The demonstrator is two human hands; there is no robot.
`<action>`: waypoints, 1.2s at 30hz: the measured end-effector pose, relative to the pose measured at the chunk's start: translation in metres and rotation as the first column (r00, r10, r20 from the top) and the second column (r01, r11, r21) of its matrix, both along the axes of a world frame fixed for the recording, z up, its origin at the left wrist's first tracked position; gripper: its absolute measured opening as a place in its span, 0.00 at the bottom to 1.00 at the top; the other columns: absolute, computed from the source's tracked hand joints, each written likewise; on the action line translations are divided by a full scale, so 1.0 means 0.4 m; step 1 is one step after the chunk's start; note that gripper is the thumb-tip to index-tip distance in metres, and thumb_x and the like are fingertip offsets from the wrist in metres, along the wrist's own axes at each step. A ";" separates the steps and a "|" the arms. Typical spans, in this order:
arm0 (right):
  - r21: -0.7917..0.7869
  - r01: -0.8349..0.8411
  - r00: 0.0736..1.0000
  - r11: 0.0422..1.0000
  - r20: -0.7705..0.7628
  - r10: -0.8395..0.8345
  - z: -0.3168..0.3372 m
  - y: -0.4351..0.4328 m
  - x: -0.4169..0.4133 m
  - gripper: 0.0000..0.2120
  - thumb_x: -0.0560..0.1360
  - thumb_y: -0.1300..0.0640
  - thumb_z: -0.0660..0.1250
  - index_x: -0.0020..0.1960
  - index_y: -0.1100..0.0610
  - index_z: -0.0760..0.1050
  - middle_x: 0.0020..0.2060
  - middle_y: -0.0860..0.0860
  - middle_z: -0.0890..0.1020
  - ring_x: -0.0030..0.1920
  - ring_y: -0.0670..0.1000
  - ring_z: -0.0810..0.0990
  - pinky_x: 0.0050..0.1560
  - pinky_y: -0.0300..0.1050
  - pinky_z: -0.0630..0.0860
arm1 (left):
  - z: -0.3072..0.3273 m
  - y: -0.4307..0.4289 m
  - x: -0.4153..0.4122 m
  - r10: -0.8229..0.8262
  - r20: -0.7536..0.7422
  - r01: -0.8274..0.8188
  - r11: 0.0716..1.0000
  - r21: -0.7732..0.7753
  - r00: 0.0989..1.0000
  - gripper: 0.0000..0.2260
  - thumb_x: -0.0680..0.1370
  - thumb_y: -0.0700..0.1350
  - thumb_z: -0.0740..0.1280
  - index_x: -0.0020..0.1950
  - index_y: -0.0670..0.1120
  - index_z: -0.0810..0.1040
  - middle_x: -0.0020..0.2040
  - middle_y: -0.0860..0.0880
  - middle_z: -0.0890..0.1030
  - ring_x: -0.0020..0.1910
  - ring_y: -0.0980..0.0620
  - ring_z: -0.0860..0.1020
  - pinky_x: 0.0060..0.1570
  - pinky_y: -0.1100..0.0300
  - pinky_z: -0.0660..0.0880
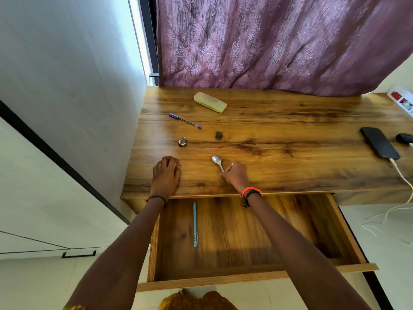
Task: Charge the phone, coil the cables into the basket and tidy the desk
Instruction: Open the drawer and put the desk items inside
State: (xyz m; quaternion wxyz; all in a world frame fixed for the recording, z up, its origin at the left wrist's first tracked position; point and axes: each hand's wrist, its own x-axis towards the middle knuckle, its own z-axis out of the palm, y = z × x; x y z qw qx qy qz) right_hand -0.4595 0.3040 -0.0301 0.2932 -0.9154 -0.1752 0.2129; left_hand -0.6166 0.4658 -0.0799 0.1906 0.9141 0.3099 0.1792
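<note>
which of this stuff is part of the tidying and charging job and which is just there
Job: phone, white cable plugged into it, spoon held by right hand, blue pen, padlock, pale yellow case, open drawer.
Just there: curtain, light blue pen in the drawer.

desk point(279, 121) | yellow case point(210, 102) | blue pen point(184, 120) | padlock point(182, 142) | spoon point(216, 161) | phone point(379, 142)

**Wood, metal, cloth, plastic**

We see a table point(290, 130) and drawer point(245, 238) of grained wood with a smooth, low sheen. The spoon point(217, 161) and padlock point(182, 142) are shiny metal, the curtain point(268, 41) matt patterned cloth, the case point(210, 101) cloudy plastic, the phone point(378, 142) glossy black.
</note>
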 end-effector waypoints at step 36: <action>-0.127 0.083 0.937 0.988 -0.327 -0.121 -0.243 -0.131 -0.263 0.07 0.70 0.67 0.69 0.47 0.69 0.78 0.45 0.62 0.83 0.35 0.54 0.83 0.26 0.37 0.78 | -0.022 0.017 -0.004 -0.011 0.049 0.010 1.000 0.011 0.999 0.10 0.79 0.45 0.58 0.59 0.46 0.71 0.59 0.46 0.71 0.58 0.48 0.71 0.62 0.52 0.67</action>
